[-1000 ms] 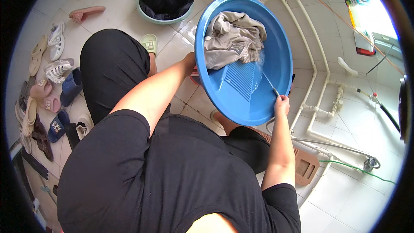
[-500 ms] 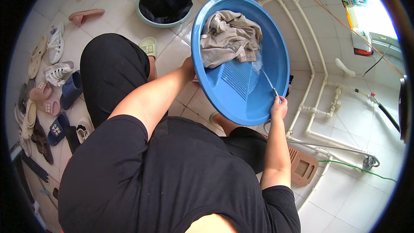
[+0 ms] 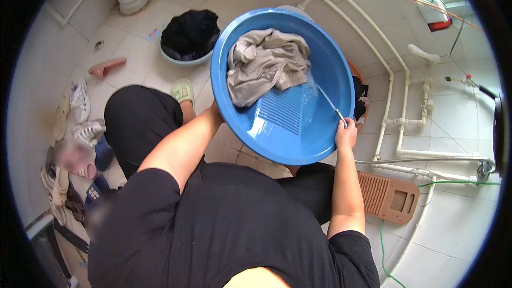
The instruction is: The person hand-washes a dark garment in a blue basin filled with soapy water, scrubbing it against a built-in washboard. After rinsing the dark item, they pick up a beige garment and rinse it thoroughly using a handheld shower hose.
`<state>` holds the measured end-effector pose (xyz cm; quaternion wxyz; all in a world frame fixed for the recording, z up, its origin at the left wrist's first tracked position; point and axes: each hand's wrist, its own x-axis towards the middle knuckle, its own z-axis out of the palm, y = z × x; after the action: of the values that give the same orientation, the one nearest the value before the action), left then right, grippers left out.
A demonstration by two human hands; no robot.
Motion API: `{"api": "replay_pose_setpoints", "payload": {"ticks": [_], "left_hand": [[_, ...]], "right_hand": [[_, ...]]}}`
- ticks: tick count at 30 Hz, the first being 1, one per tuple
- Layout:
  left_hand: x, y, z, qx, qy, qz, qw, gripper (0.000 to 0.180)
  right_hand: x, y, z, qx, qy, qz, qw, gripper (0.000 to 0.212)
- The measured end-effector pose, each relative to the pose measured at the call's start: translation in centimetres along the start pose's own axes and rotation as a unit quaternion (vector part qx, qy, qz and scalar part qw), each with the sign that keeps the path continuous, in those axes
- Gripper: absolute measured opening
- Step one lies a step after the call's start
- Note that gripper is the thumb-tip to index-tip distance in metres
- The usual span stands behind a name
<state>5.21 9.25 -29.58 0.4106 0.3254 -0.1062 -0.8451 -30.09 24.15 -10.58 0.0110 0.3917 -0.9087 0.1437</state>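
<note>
A large blue basin [image 3: 330, 64] with a ridged washboard slope moulded inside is held tilted in front of my knees. My left hand [image 3: 216, 116] grips its left rim, the fingers hidden behind the wall. At the right rim my right hand [image 3: 346, 134] is closed round a thin metal hose nozzle [image 3: 340, 116], and a narrow jet of water shoots from it into the basin. Wet, crumpled beige clothing [image 3: 266, 61] lies in the upper left part of the basin, just above the washboard ridges [image 3: 280, 109]. The jet strikes beside its lower right edge.
A pale basin [image 3: 186, 63] with black cloth [image 3: 190, 34] stands on the tiled floor at far left. Shoes and slippers [image 3: 80, 101] crowd the left wall. White pipes [image 3: 392, 96], a grey hose [image 3: 416, 161] and a brown washboard [image 3: 389, 197] are on the right. An orange tub [image 3: 356, 72] shows behind.
The view has shifted, bringing a white column into sight. The basin appears lower and a little further left, tipped less steeply. Water still runs from the nozzle in my right hand.
</note>
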Motion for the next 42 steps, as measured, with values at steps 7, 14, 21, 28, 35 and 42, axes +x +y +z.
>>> {"api": "replay_pose_setpoints", "payload": {"ticks": [7, 14, 21, 28, 35, 42], "left_hand": [[-4.0, 7.1, 5.5, 0.155, -0.019, 0.080, 0.985, 0.057], [-6.2, 17.0, 8.7, 0.018, -0.011, 0.025, 0.999, 0.067], [-5.4, 15.4, 10.5, 0.368, 0.108, 0.202, 0.901, 0.047], [-6.2, 14.4, 10.2, 0.371, 0.170, 0.235, 0.882, 0.042], [-5.7, 13.3, 13.7, 0.773, 0.160, 0.478, 0.385, 0.063], [-2.1, 9.8, 18.9, 0.850, -0.044, 0.281, 0.443, 0.068]], "right_hand": [[-0.5, -1.0, -0.7, -0.018, -0.014, 0.029, 0.999, 0.023], [-0.3, -1.5, -0.8, 0.017, -0.008, 0.063, 0.998, 0.023], [0.5, 0.3, 0.3, 0.067, 0.019, 0.027, 0.997, 0.024], [0.3, -0.2, -0.4, 0.095, 0.030, 0.020, 0.995, 0.022], [0.5, 0.4, 0.0, 0.060, 0.037, 0.028, 0.997, 0.019], [0.3, -0.6, -1.2, 0.053, -0.010, 0.058, 0.997, 0.019]]}}
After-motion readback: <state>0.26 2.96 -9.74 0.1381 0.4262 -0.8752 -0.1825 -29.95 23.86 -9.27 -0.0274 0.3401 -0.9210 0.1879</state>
